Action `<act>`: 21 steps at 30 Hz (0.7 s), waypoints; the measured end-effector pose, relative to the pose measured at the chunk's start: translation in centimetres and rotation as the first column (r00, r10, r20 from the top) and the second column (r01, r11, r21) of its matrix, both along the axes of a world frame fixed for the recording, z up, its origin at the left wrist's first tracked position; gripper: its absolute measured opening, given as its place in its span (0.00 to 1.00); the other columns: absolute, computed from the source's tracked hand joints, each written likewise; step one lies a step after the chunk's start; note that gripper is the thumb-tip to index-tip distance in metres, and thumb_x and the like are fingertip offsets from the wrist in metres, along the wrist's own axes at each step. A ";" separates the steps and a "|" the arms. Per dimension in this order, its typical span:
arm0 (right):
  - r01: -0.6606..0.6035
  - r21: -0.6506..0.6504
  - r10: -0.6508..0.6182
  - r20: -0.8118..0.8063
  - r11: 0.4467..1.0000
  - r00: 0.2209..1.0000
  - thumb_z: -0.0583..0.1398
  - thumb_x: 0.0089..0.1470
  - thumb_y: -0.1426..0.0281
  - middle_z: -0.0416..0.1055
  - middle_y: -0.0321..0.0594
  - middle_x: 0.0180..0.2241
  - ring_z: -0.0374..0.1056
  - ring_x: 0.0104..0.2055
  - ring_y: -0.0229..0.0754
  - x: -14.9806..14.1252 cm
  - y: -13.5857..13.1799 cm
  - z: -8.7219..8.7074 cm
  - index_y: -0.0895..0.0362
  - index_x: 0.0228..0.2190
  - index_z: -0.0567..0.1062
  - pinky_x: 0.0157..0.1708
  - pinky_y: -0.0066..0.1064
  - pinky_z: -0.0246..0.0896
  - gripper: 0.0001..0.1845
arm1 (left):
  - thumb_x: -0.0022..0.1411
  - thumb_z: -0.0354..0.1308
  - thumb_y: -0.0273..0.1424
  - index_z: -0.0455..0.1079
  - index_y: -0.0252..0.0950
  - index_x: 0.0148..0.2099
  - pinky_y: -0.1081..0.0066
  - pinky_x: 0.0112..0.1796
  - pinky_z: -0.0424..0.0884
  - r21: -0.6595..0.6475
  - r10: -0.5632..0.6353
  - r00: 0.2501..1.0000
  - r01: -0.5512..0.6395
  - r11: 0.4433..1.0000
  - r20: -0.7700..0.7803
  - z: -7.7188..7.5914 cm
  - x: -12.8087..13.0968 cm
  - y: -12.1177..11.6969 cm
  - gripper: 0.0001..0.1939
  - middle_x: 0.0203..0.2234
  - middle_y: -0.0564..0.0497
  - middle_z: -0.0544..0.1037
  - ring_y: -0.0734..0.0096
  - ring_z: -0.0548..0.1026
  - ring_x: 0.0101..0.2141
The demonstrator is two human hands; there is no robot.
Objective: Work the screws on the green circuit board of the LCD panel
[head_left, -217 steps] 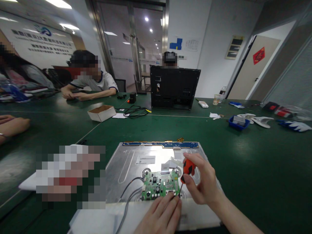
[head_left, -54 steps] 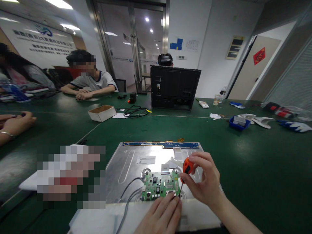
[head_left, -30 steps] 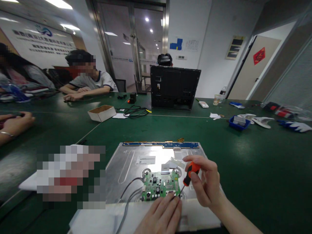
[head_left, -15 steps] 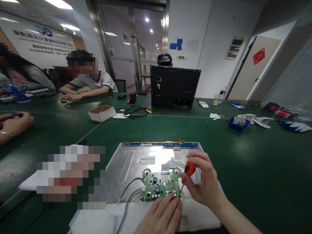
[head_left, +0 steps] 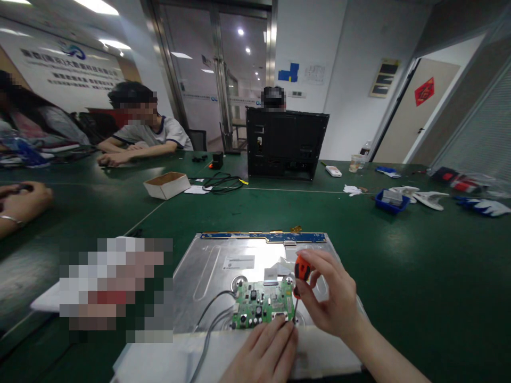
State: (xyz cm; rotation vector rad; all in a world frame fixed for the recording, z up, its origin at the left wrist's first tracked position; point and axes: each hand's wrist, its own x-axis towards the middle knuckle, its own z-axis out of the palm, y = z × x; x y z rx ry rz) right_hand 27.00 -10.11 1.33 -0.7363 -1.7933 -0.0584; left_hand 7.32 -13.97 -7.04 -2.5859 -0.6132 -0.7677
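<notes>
My right hand [head_left: 333, 295] grips the orange and black handle of a screwdriver [head_left: 302, 268] between thumb and fingers. Its thin shaft points down to the lower right corner of a green circuit board [head_left: 261, 300]. My left hand [head_left: 265, 351] lies stretched out with its fingers side by side, fingertips at the board's near edge and beside the screwdriver's tip. What is under those fingertips is hidden. The board sits on the metal back of a display panel [head_left: 211, 271]. Grey and black cables [head_left: 211, 332] run from the board's left side. White foam sheeting [head_left: 159, 356] covers the panel's near part.
A black monitor housing [head_left: 285, 143] stands across the green table. An open cardboard box [head_left: 166, 186] and black cables [head_left: 223, 182] lie left of it. To the right are a blue tray [head_left: 391, 201] and gloves [head_left: 483, 206]. Other people sit around the table.
The screwdriver's handle has tipped left and stands more upright, with my right fingers shifted around it. My left hand has stayed in place.
</notes>
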 end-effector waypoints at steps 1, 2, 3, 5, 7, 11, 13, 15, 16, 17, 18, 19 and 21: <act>-0.004 -0.008 0.004 0.000 1.000 1.000 0.57 0.58 0.78 0.76 0.48 0.43 0.74 0.32 0.41 0.0 0.0 0.0 0.55 0.57 0.67 0.21 0.28 0.71 0.25 | 0.77 0.46 0.46 0.74 0.30 0.53 0.66 0.49 0.70 0.005 -0.002 1.000 0.002 1.000 0.007 0.0 0.0 0.0 0.25 0.47 0.44 0.79 0.60 0.74 0.49; -0.006 -0.011 0.006 -0.002 1.000 1.000 0.57 0.58 0.77 0.76 0.48 0.43 0.74 0.32 0.42 0.0 -0.1 0.0 0.55 0.57 0.67 0.21 0.28 0.71 0.25 | 0.78 0.46 0.46 0.74 0.30 0.53 0.66 0.49 0.70 0.009 -0.001 1.000 0.001 1.000 0.013 0.0 0.0 0.0 0.25 0.47 0.45 0.79 0.60 0.73 0.49; -0.009 -0.013 0.009 -0.006 1.000 1.000 0.57 0.59 0.77 0.76 0.48 0.42 0.75 0.32 0.42 0.0 -0.1 -0.1 0.55 0.57 0.66 0.21 0.29 0.71 0.24 | 0.78 0.46 0.46 0.74 0.30 0.53 0.66 0.49 0.70 0.011 0.000 1.000 0.000 1.000 0.012 0.0 0.1 0.0 0.25 0.47 0.44 0.79 0.60 0.73 0.49; -0.028 -0.005 0.028 -0.024 1.000 0.999 0.58 0.59 0.74 0.77 0.46 0.39 0.74 0.31 0.43 0.0 0.0 -0.1 0.55 0.56 0.66 0.22 0.29 0.71 0.23 | 0.77 0.46 0.46 0.74 0.30 0.53 0.66 0.49 0.71 0.006 0.001 1.000 -0.001 1.000 -0.004 0.0 0.1 0.0 0.25 0.47 0.44 0.79 0.60 0.73 0.50; -0.059 0.008 0.059 -0.054 0.998 0.997 0.60 0.61 0.72 0.75 0.42 0.35 0.73 0.29 0.42 -0.1 0.1 -0.2 0.54 0.55 0.65 0.21 0.28 0.70 0.21 | 0.77 0.47 0.45 0.74 0.30 0.53 0.65 0.49 0.71 0.000 0.014 1.000 -0.014 1.000 0.003 -0.1 0.1 -0.1 0.24 0.47 0.44 0.79 0.59 0.73 0.50; -0.038 0.020 0.039 -0.088 0.999 0.995 0.61 0.61 0.71 0.73 0.40 0.35 0.71 0.28 0.40 -0.2 0.3 -0.2 0.52 0.53 0.66 0.21 0.28 0.70 0.19 | 0.77 0.48 0.46 0.73 0.30 0.55 0.66 0.49 0.71 -0.007 0.015 1.000 -0.015 1.000 -0.009 -0.1 0.0 -0.1 0.24 0.48 0.44 0.79 0.59 0.73 0.50; -0.006 0.032 0.008 -0.085 0.999 0.996 0.61 0.61 0.72 0.72 0.41 0.37 0.71 0.28 0.39 -0.2 0.3 -0.1 0.51 0.53 0.66 0.22 0.28 0.70 0.19 | 0.77 0.47 0.47 0.73 0.30 0.55 0.66 0.50 0.70 -0.008 0.003 1.000 -0.003 1.000 -0.026 0.0 0.0 -0.1 0.25 0.48 0.43 0.79 0.59 0.73 0.50; 0.010 0.037 -0.007 -0.072 0.999 0.997 0.60 0.61 0.73 0.71 0.41 0.39 0.71 0.29 0.39 -0.2 0.3 0.0 0.51 0.53 0.67 0.21 0.28 0.70 0.19 | 0.77 0.47 0.46 0.73 0.30 0.55 0.67 0.50 0.70 -0.006 0.000 1.000 0.000 1.000 -0.014 0.1 -0.1 -0.1 0.25 0.48 0.43 0.79 0.59 0.73 0.50; 0.012 0.036 -0.009 -0.065 0.999 0.998 0.60 0.61 0.74 0.70 0.41 0.39 0.71 0.30 0.39 -0.2 0.2 0.0 0.51 0.53 0.67 0.20 0.28 0.70 0.19 | 0.77 0.47 0.46 0.73 0.30 0.55 0.67 0.50 0.69 -0.005 -0.002 1.000 0.002 1.000 -0.008 0.1 0.0 -0.1 0.25 0.48 0.44 0.79 0.59 0.73 0.50; 0.013 0.035 -0.011 -0.059 0.999 0.998 0.60 0.61 0.75 0.69 0.41 0.40 0.71 0.30 0.39 -0.2 0.2 0.0 0.51 0.53 0.68 0.20 0.27 0.70 0.19 | 0.77 0.47 0.46 0.73 0.30 0.54 0.66 0.50 0.69 -0.005 -0.001 1.000 0.001 1.000 -0.004 0.2 0.0 -0.1 0.25 0.48 0.44 0.79 0.59 0.73 0.50; 0.015 0.032 -0.013 -0.056 0.999 0.998 0.59 0.61 0.75 0.69 0.41 0.40 0.71 0.29 0.38 -0.1 0.2 0.0 0.51 0.53 0.68 0.20 0.27 0.70 0.19 | 0.77 0.47 0.46 0.73 0.30 0.54 0.66 0.50 0.69 -0.006 0.000 1.000 0.000 1.000 -0.003 0.2 0.0 -0.1 0.25 0.48 0.44 0.79 0.59 0.73 0.49; 0.015 0.028 -0.013 -0.055 1.000 0.998 0.59 0.61 0.76 0.69 0.41 0.40 0.71 0.29 0.37 -0.1 0.2 0.0 0.51 0.53 0.69 0.20 0.27 0.70 0.20 | 0.77 0.48 0.47 0.73 0.30 0.54 0.66 0.49 0.70 -0.006 0.003 1.000 -0.003 1.000 -0.002 0.2 0.0 -0.1 0.25 0.48 0.44 0.79 0.59 0.74 0.49; 0.009 0.021 -0.008 -0.055 1.000 0.998 0.59 0.60 0.77 0.68 0.41 0.41 0.70 0.28 0.36 -0.1 0.2 0.0 0.51 0.53 0.69 0.19 0.26 0.69 0.20 | 0.76 0.48 0.47 0.73 0.30 0.53 0.65 0.49 0.70 -0.007 0.012 1.000 -0.012 1.000 0.000 0.2 0.1 -0.1 0.25 0.48 0.44 0.79 0.59 0.74 0.49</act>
